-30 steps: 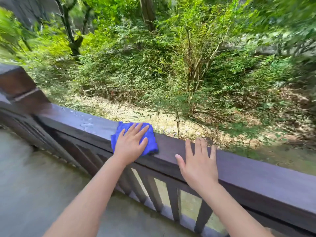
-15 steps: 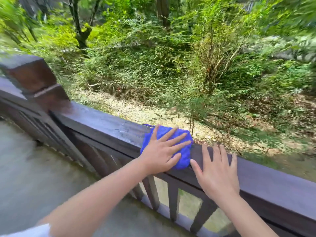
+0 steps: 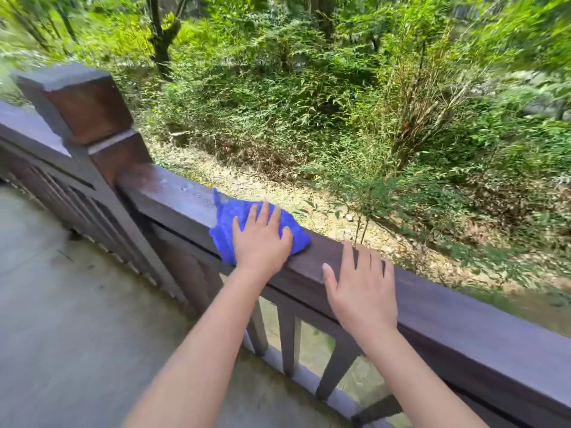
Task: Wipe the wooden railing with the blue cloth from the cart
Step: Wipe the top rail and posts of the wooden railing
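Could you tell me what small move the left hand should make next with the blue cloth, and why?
Probably slide the left hand, pressed flat on the blue cloth, leftward along the railing toward the post: droplets show on that stretch. The right hand rests flat on the rail.

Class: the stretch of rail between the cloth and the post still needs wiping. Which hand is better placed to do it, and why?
Left. The left hand already presses flat on the cloth, nearer the post. The right hand lies bare on the rail, farther away.
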